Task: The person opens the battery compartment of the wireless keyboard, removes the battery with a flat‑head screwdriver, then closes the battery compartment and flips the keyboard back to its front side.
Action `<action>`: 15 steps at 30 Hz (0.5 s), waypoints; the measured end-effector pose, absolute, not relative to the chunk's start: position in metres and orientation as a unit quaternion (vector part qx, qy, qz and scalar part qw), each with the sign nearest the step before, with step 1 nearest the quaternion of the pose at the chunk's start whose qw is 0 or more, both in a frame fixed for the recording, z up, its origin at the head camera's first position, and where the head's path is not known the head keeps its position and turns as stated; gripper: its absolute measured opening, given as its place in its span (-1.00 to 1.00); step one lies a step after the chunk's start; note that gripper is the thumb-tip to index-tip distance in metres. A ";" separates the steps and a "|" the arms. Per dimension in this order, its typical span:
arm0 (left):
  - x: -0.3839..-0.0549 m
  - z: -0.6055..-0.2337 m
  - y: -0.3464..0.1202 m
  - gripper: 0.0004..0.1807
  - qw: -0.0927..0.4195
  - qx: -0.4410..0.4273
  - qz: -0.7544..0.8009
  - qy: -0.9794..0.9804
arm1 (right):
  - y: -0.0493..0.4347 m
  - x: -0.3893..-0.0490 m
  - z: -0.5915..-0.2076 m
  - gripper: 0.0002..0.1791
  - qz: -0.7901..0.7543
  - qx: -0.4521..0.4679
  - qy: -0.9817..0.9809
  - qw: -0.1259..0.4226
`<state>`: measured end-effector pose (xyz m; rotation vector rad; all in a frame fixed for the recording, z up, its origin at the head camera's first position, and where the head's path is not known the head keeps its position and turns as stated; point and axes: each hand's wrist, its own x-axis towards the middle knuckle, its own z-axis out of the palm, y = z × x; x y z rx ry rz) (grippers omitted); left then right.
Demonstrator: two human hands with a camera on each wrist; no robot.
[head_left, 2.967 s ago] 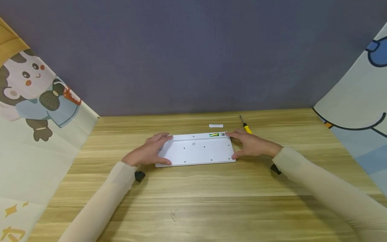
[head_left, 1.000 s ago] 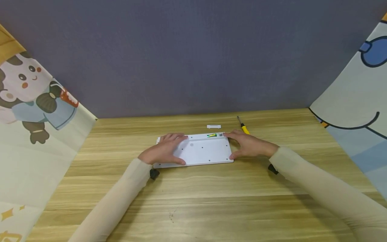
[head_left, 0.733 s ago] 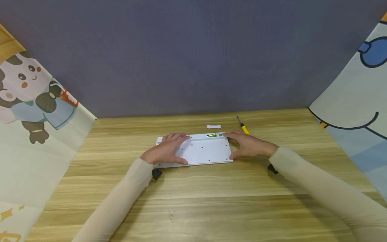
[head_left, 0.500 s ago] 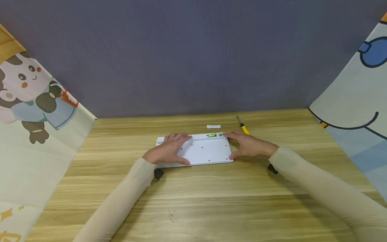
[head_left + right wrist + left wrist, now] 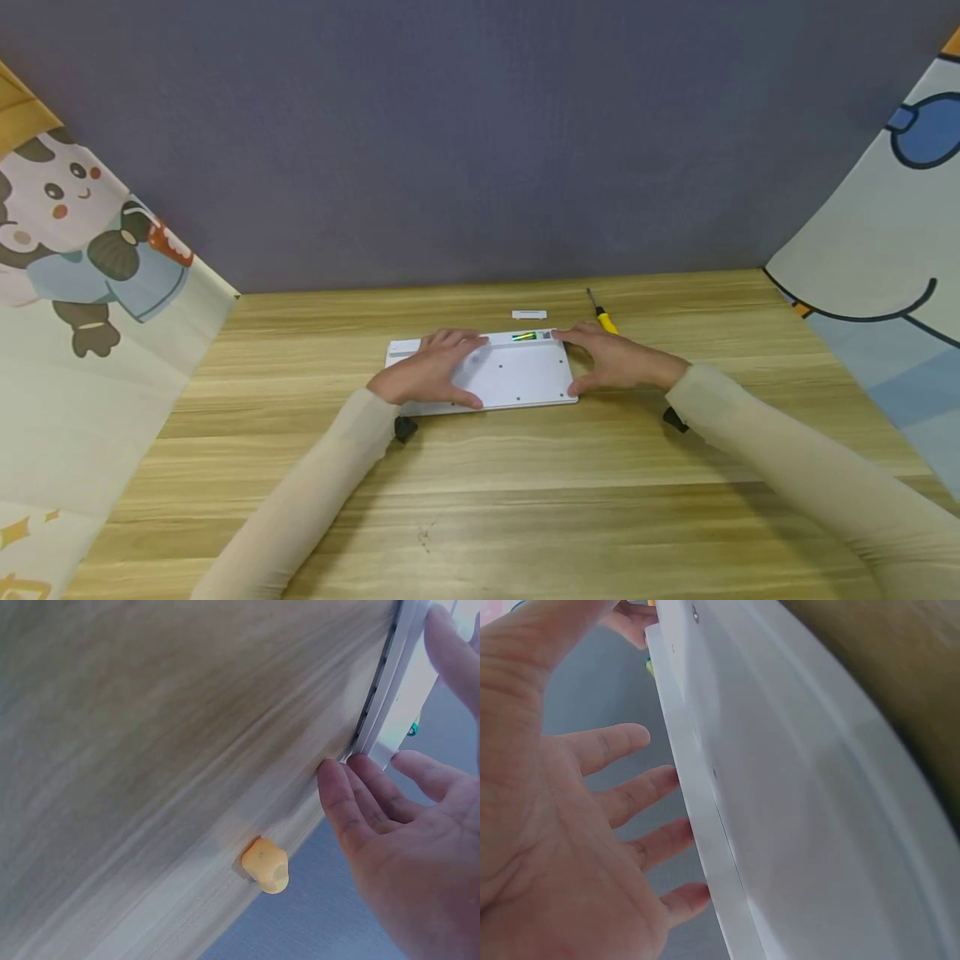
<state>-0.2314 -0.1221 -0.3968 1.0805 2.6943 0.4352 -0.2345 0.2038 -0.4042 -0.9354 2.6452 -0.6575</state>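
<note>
A white keyboard [image 5: 525, 375] lies face down on the wooden table, small screws dotting its back. Near its far right corner, the battery slot is uncovered and a green battery [image 5: 524, 337] sits inside. My left hand [image 5: 435, 371] spans the keyboard left of its middle, thumb at the near edge. In the left wrist view, nearly straight fingers [image 5: 630, 799] touch the keyboard's edge [image 5: 697, 802]. At the right end, my right hand [image 5: 615, 358] holds the keyboard between thumb at the near corner and fingers at the far corner. The hands hide parts of both ends.
A small white battery cover [image 5: 529, 315] lies behind the keyboard. To its right is a yellow-handled screwdriver [image 5: 606, 321], its shaft pointing away; the handle's end [image 5: 265, 864] shows in the right wrist view. A dark wall panel [image 5: 480, 150] borders the table's back.
My left hand has slid right along the keyboard from its left end, uncovering that end. The right hand and the keyboard have stayed nearly in place.
</note>
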 end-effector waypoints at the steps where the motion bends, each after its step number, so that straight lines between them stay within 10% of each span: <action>1: -0.232 -0.397 -0.121 0.11 0.104 0.367 0.148 0.912 | 0.204 -0.235 -0.405 0.06 -0.225 -0.322 0.910 0.129; 15: -0.231 -0.393 -0.110 0.09 0.110 0.371 0.147 0.910 | 0.203 -0.232 -0.401 0.05 -0.233 -0.319 0.910 0.125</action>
